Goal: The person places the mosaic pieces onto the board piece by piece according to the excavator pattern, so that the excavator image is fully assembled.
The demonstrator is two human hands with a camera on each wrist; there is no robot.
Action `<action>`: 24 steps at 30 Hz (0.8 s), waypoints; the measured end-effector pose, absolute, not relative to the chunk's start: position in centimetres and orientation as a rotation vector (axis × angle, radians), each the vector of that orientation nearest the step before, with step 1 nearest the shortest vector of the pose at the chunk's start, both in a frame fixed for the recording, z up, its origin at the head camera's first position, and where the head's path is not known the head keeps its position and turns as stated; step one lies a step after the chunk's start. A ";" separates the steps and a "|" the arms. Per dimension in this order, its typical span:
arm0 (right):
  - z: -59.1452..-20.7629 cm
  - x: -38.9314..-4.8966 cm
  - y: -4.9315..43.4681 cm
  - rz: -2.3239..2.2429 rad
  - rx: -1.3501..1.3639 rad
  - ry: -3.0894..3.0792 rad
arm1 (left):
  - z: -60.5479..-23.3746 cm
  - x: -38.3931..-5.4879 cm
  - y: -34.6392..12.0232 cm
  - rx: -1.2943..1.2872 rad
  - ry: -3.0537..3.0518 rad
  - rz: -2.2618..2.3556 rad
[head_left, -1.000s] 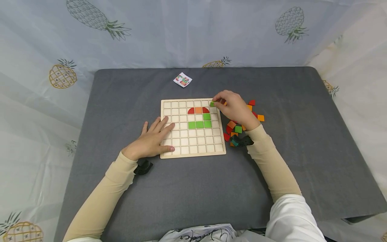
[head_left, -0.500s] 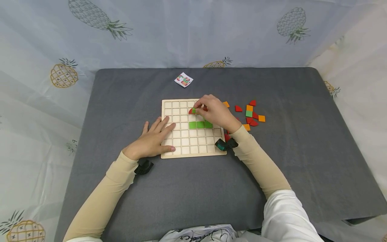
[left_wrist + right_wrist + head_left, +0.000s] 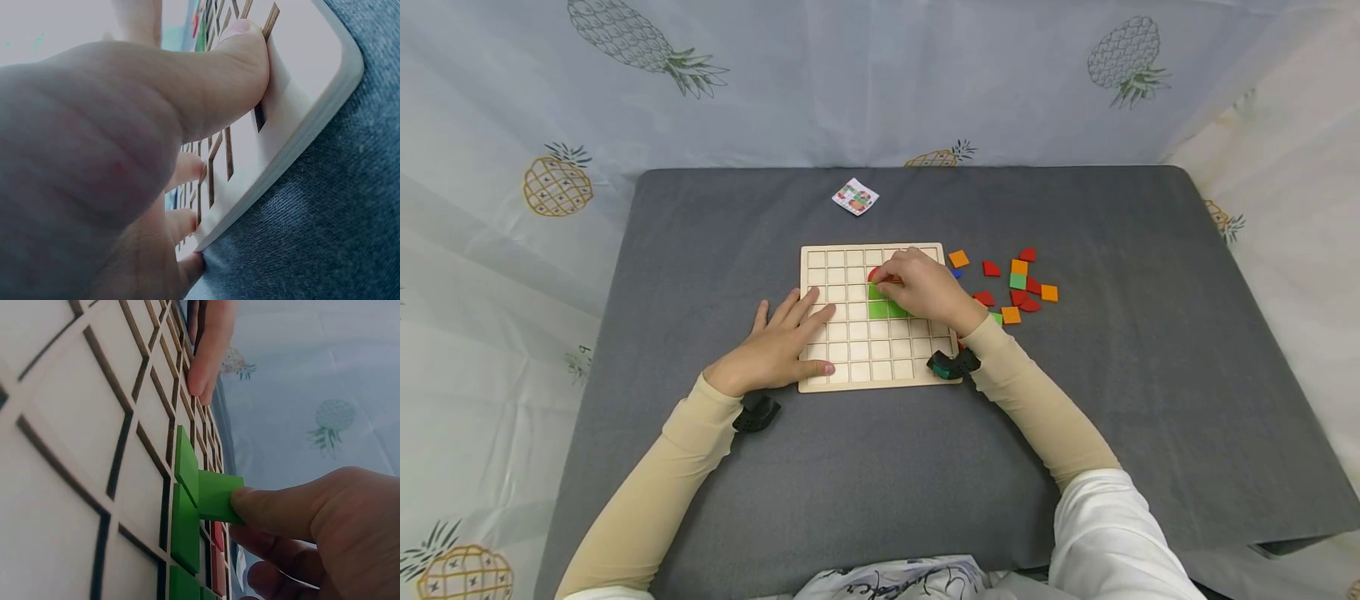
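A wooden grid board (image 3: 859, 367) lies on the table. My left hand (image 3: 772, 346) rests on its left edge with fingers spread, the thumb pressing the near-left corner in the left wrist view. My right hand (image 3: 922, 287) pinches a green square tile (image 3: 220, 495) between thumb and fingers. The tile stands on edge against the board, next to green tiles (image 3: 186, 531) lying in the grid. A red rounded tile (image 3: 873, 273) sits in the row beyond. My right hand hides other tiles in the head view.
Loose red, orange and green tiles (image 3: 1018, 282) lie scattered right of the board, with a bit of blue (image 3: 957, 272) at its edge. A small printed card (image 3: 855, 197) lies behind the board. A pineapple-print curtain (image 3: 820, 83) hangs beyond the grey table (image 3: 880, 467).
My right hand has carried the green tile leftward from the board's upper right corner, then slightly towards me, to beside the green row. My left hand has stayed in place.
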State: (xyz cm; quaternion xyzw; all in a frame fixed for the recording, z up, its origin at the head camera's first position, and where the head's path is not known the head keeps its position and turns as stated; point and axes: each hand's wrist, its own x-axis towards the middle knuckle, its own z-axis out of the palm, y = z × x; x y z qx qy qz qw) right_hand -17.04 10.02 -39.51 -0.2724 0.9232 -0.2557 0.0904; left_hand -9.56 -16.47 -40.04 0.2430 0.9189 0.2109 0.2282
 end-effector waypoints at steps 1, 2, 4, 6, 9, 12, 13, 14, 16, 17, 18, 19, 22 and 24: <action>-39.5 -17.0 10.0 -0.744 -0.806 2.756 | -40.1 -9.6 -16.5 0.669 2.530 0.583; -39.6 -17.0 9.9 -0.728 -0.801 2.767 | -40.1 -9.6 -16.5 0.668 2.528 0.584; -39.6 -16.9 9.8 -0.694 -0.799 2.793 | -40.1 -9.6 -16.5 0.668 2.528 0.583; -39.8 -16.9 9.7 -0.655 -0.807 2.819 | -40.1 -9.6 -16.5 0.667 2.529 0.578; -40.0 -16.9 9.6 -0.616 -0.822 2.849 | -40.1 -9.6 -16.4 0.668 2.530 0.576; -40.2 -16.9 9.5 -0.596 -0.835 2.871 | -40.1 -9.6 -16.4 0.666 2.530 0.575; -40.3 -16.8 9.5 -0.588 -0.842 2.880 | -40.1 -9.6 -16.4 0.666 2.529 0.576; -40.3 -16.8 9.5 -0.579 -0.850 2.887 | -40.1 -9.6 -16.4 0.666 2.528 0.576; -40.4 -16.7 9.4 -0.554 -0.867 2.908 | -40.2 -9.7 -16.4 0.666 2.527 0.577; -40.3 -16.7 9.4 -0.544 -0.875 2.917 | -40.2 -9.7 -16.4 0.666 2.527 0.576; -40.3 -16.6 9.4 -0.531 -0.883 2.925 | -40.2 -9.7 -16.4 0.665 2.526 0.576; -40.3 -16.6 9.4 -0.521 -0.891 2.929 | -40.2 -9.7 -16.4 0.664 2.526 0.575; -40.1 -16.6 9.5 -0.545 -0.889 2.916 | -40.2 -9.7 -16.4 0.663 2.528 0.572; -39.8 -16.7 9.7 -0.595 -0.884 2.895 | -40.2 -9.7 -16.4 0.662 2.528 0.571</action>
